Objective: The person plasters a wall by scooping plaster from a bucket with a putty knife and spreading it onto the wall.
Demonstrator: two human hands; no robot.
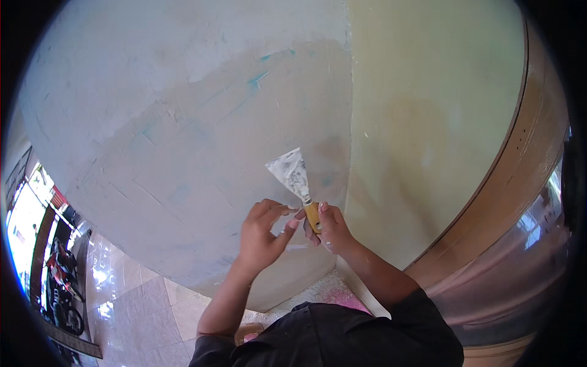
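My right hand [330,229] grips the yellow handle of a putty knife [287,168], whose wide metal blade points up and is smeared with whitish material. Just left of the handle, my left hand [263,235] is open, its fingers apart and slightly bent, with the fingertips close to the handle; I cannot tell whether they touch it. Both hands are in front of a pale wall [183,153] with a patchy grey area and faint blue marks. A pale green wall [416,122] meets it at a corner on the right.
A brown wooden trim [458,220] runs beside the green wall, with a glossy surface beyond it. At the lower left lie a tiled floor [143,306] and, farther off, parked motorbikes [61,275] in a bright opening. Below me is a speckled, pink-stained strip of floor [342,293].
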